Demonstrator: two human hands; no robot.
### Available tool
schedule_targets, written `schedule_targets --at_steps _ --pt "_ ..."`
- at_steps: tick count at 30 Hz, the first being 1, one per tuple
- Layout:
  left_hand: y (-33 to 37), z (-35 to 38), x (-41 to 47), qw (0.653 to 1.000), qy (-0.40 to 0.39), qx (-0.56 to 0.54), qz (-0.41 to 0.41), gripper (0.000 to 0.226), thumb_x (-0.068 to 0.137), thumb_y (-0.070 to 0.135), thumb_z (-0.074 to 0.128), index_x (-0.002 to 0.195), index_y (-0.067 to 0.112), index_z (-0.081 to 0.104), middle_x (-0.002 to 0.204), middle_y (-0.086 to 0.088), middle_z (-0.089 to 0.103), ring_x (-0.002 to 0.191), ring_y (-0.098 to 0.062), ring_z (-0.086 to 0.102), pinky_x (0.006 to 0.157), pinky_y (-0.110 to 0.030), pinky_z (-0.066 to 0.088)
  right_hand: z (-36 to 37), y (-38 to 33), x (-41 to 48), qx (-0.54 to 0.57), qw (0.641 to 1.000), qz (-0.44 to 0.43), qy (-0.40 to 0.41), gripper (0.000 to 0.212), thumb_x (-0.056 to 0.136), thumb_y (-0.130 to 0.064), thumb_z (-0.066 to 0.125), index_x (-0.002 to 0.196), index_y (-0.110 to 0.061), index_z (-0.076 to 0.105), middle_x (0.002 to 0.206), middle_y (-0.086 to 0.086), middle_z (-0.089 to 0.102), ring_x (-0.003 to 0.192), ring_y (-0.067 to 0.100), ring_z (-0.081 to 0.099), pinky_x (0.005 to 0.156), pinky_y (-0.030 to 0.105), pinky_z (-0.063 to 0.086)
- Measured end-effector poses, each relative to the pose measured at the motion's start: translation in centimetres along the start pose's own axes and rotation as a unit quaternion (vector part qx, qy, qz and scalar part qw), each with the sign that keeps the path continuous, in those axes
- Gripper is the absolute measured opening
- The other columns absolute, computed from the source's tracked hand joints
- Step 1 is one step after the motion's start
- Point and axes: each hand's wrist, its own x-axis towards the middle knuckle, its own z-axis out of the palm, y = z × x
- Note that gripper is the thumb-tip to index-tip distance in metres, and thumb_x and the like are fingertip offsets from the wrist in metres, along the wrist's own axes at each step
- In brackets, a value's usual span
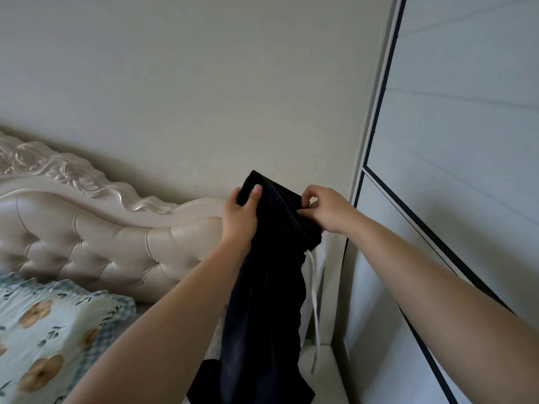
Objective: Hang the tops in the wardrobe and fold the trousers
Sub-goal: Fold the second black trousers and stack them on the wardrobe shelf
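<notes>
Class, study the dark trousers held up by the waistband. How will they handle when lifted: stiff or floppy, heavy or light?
Probably floppy: the dark trousers hang in loose folds below the left hand and right hand. Likely light, since a light hold at the ribbed waistband carries them. The white drawstring dangles and may snag.

The room was dim, with soft, flat, greyish light and no glare, and the wall [204, 83] looked dull while the wardrobe door [466, 126] on the right was the palest, coolest part. The headboard [102, 237] had small soft shines on its puffy parts and threw a faint, fuzzy shadow up onto the wall, and the trousers [262, 316] were so black that their folds hardly showed. The middle was sharp, but the pillow [43, 330] in the bottom left corner was a bit blurry, and the door's straight lines leaned and stretched near the right edge.
</notes>
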Motion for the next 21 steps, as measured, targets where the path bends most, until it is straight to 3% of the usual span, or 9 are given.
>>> schedule_targets --at_steps 4,6,9,10,12,15,18,21 --pt "0.5 -1.0 0.5 0.999 0.024 -0.024 -0.017 0.016 0.095 0.032 0.056 0.084 0.022 0.061 0.083 0.003 0.066 0.078 -0.009 0.063 0.073 -0.023 0.053 -0.6 0.6 -0.9 0.012 0.998 -0.065 0.004 0.027 0.087 0.001 0.055 0.074 -0.023 0.057 0.08 -0.001 0.064 0.066 0.019 0.062 0.067 0.027 0.052" --pt "0.8 -1.3 0.7 0.998 0.038 -0.039 -0.03 0.016 0.096 0.033 0.054 0.085 0.023 0.061 0.084 0.005 0.066 0.077 -0.007 0.062 0.071 -0.021 0.053 -0.7 1.0 -1.4 0.078 0.994 -0.076 0.018 0.031 0.085 0.008 0.05 0.073 -0.019 0.059 0.086 0.007 0.067 0.076 0.024 0.064 0.078 0.033 0.053" --pt "1.0 -1.8 0.9 0.995 0.061 -0.068 -0.047 0.019 0.096 0.036 0.053 0.094 0.019 0.062 0.088 0.004 0.066 0.082 -0.009 0.064 0.076 -0.022 0.054 -0.2 1.6 -2.3 0.122 0.987 -0.106 0.01 0.016 0.081 -0.005 0.057 0.073 -0.018 0.059 0.092 0.012 0.067 0.084 0.018 0.06 0.081 0.029 0.047" --pt "1.1 -1.9 0.9 0.994 0.066 -0.073 -0.052 0.023 0.096 0.036 0.052 0.099 0.016 0.062 0.09 0.003 0.067 0.085 -0.011 0.064 0.079 -0.024 0.054 0.1 1.8 -2.6 0.103 0.987 -0.12 0.0 0.007 0.079 -0.015 0.062 0.074 -0.02 0.06 0.092 0.007 0.067 0.084 0.012 0.06 0.08 0.023 0.044" --pt "1.2 -2.2 1.0 0.992 0.07 -0.088 -0.063 0.026 0.096 0.038 0.051 0.103 0.014 0.062 0.093 0.003 0.067 0.09 -0.013 0.064 0.083 -0.028 0.054 0.7 2.4 -2.9 -0.001 0.988 -0.155 0.0 0.015 0.075 -0.028 0.075 0.081 -0.021 0.062 0.094 -0.006 0.064 0.089 0.004 0.058 0.083 0.018 0.041" --pt "1.4 -2.4 0.9 0.988 0.064 -0.116 -0.081 0.027 0.096 0.041 0.051 0.091 0.018 0.062 0.093 0.003 0.067 0.091 -0.014 0.065 0.083 -0.03 0.054 1.6 3.1 -2.9 -0.181 0.953 -0.229 0.081 0.027 0.076 -0.03 0.076 0.094 -0.015 0.062 0.097 -0.01 0.06 0.096 0.011 0.054 0.089 0.025 0.035" --pt "1.3 -2.6 0.9 0.989 0.044 -0.115 -0.087 0.027 0.095 0.041 0.051 0.09 0.018 0.062 0.093 0.001 0.068 0.089 -0.015 0.066 0.083 -0.031 0.055 1.7 2.4 -3.2 -0.178 0.945 -0.238 0.134 0.026 0.081 -0.023 0.071 0.098 -0.01 0.057 0.085 -0.021 0.049 0.088 0.009 0.045 0.082 0.02 0.024" --pt "1.1 -3.7 1.6 0.991 -0.001 -0.102 -0.091 0.031 0.094 0.04 0.053 0.103 0.012 0.064 0.101 -0.006 0.069 0.095 -0.021 0.067 0.084 -0.035 0.055 0.9 1.5 -3.0 -0.194 0.941 -0.255 0.11 0.027 0.082 -0.017 0.069 0.104 -0.012 0.054 0.086 -0.015 0.053 0.085 0.008 0.039 0.083 0.028 0.031"
